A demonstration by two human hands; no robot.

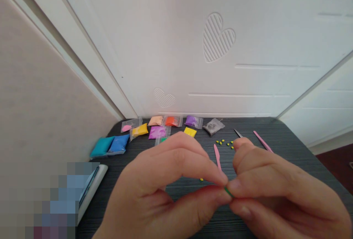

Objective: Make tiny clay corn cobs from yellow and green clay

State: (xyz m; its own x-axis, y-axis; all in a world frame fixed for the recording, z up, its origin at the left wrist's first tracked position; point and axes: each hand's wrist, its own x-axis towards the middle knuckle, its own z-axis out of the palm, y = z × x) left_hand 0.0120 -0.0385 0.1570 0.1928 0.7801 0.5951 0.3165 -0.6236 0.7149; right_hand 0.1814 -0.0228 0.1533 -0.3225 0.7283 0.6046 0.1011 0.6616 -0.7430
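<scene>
Between my two hands, close to the camera, is a small green piece of modelling clay [228,192], mostly covered by my fingertips. My left hand [149,184] is closed on it in a pinch of thumb and forefinger. From the other side my right hand [278,180] pinches the same piece, its fingertips touching those of the left. Just beyond lies a pink modelling knife [217,156], its lower end hidden behind my fingers. Several tiny yellow-and-green clay bits [220,142] lie past it, and another bit [201,179] shows through the gap in my left hand.
Small bags of coloured clay [157,132] line the back of the dark table [292,143]; blue and teal bags [118,144] sit at the left. A second pink tool [261,141] and a pointed metal tool [237,133] lie right. A white-edged device [93,189] stands left. A white panel rises behind.
</scene>
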